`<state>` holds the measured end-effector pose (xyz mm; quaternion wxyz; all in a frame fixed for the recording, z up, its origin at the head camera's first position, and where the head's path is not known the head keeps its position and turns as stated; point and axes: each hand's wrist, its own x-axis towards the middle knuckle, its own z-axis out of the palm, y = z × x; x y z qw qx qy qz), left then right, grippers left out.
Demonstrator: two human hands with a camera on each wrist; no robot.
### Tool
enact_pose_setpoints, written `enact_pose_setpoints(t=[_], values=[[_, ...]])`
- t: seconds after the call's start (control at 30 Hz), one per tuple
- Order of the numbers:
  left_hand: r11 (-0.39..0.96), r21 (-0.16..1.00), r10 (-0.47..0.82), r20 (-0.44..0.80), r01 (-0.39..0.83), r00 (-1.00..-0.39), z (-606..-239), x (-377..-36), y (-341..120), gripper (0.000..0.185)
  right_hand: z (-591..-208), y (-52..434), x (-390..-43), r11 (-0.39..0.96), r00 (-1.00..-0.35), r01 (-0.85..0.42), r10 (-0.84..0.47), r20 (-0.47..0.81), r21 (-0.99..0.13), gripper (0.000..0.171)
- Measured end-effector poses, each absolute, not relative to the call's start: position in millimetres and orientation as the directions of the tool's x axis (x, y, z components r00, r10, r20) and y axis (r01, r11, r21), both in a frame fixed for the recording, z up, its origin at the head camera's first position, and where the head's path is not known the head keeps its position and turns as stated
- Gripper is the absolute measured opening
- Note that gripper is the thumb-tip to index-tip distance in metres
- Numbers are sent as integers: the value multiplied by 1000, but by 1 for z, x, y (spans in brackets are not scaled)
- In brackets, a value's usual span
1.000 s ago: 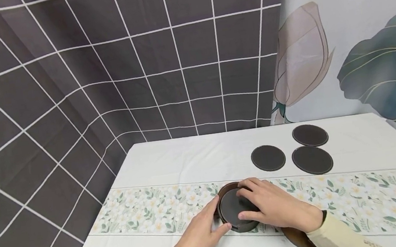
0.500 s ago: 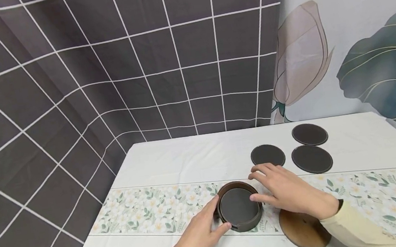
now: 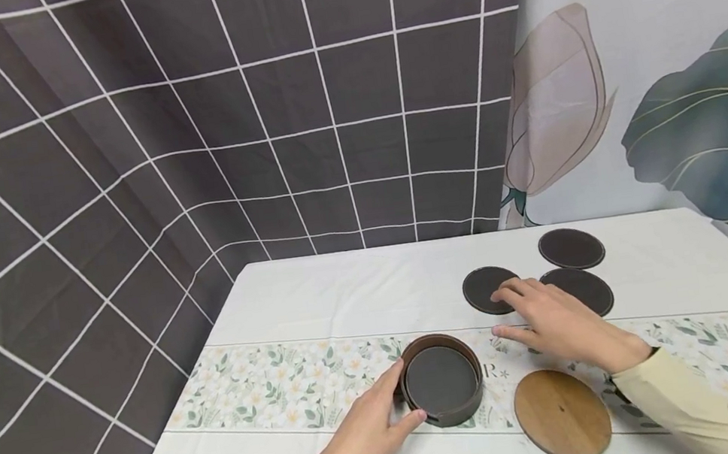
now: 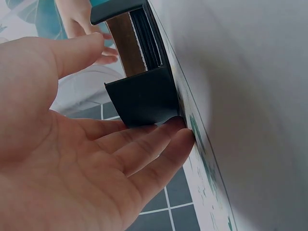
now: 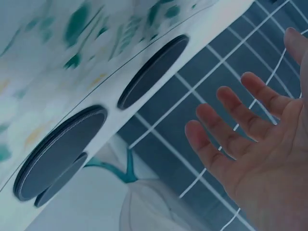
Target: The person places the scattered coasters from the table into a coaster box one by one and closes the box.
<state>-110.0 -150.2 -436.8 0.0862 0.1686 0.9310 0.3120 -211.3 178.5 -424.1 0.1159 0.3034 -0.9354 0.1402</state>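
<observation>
Clearly the work is sitting somewhere in the middle; the round dark holder [image 3: 442, 380] is standing on the floral runner [image 3: 274, 385] near the front of the table [image 3: 358, 288], with a stack of dark coasters [image 3: 440, 377] lying inside it, the top one flush below the rim; the left wrist view is showing several coaster edges through the slot in the holder's side, so the stack is looking thick. The left hand [image 3: 369, 431] is cupping the holder's near-left wall, thumb and fingers curving round it and steadying it. The right hand [image 3: 556, 321] is stretching out across the table with its fingers straight and spread, gripping nothing; its fingertips are arriving over the nearest loose coaster [image 3: 491, 289], though whether they are touching it I cannot tell; the right wrist view is showing the palm open above the cloth. Two more loose coasters are lying just beyond, one [image 3: 583, 289] partly hidden behind the hand and one [image 3: 571, 248] farther back; all three are lying flat on the white cloth, well apart from the holder. The wooden lid [image 3: 562, 415] is resting flat on the table just right of the holder, off it; so, judging by this, three coasters and the lid are remaining outside the holder.
</observation>
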Motion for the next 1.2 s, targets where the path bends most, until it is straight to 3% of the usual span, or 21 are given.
enact_pose_setpoints(t=[0.33,0.67,1.2], values=[[760,588,373,-43,278,-927,-440,-111,-151,79,-416,209,-227,841,-848,-507,-447,285,-190,54],[760,591,370,-53,270,-927,-440,-111,-151,79,-433,240,-245,878,-898,-422,-372,233,-224,59],[766,589,360,-62,258,-931,-439,-111,-150,78,-445,263,-249,914,-948,-319,-303,103,-252,94]])
